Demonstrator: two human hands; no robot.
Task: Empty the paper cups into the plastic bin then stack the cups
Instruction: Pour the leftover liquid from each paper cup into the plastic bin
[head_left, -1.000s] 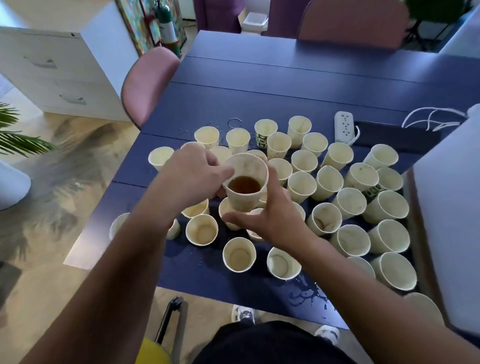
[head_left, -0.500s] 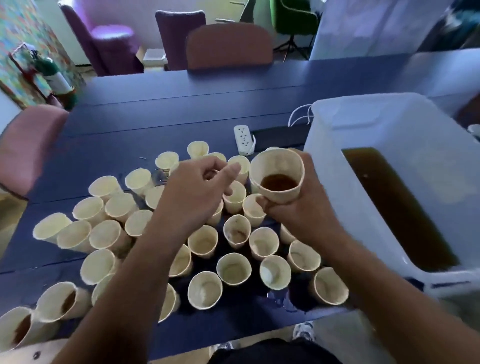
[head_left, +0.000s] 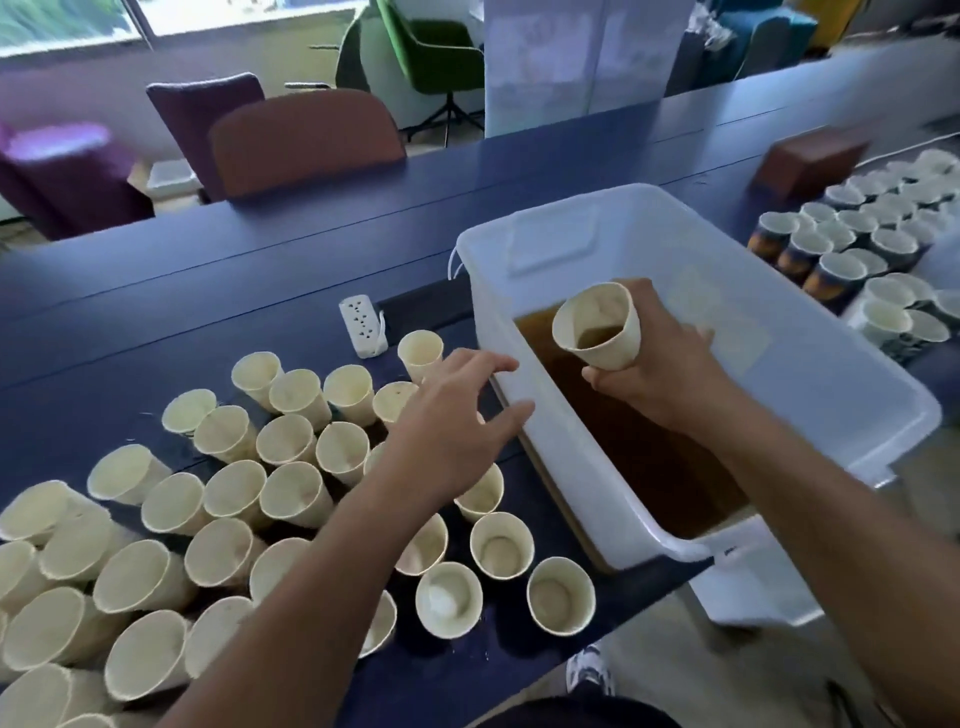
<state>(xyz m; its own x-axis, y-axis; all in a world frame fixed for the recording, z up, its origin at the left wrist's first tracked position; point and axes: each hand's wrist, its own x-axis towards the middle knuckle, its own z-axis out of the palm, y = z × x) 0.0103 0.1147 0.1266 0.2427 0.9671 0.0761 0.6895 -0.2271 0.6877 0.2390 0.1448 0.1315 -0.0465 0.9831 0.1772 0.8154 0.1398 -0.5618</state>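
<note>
Gripping a cream paper cup (head_left: 597, 330) round its lower wall, the right hand (head_left: 657, 364) holds it over the white translucent plastic bin (head_left: 810, 358), above the brown liquid (head_left: 639, 457) pooled inside. The cup leans, mouth turned toward the camera; a small amount of brown liquid sits in its lower side, and the inner wall looks stained. The left hand (head_left: 457, 431) hovers with fingers spread and relaxed, holding nothing, just beside the bin's near wall and above a crowd of cream paper cups (head_left: 285, 488) standing upright on the dark blue table (head_left: 156, 322). Most of these look empty. A white power strip (head_left: 362, 327) lies behind them. More cups (head_left: 852, 234), some dark-sleeved, stand beyond the bin.
</note>
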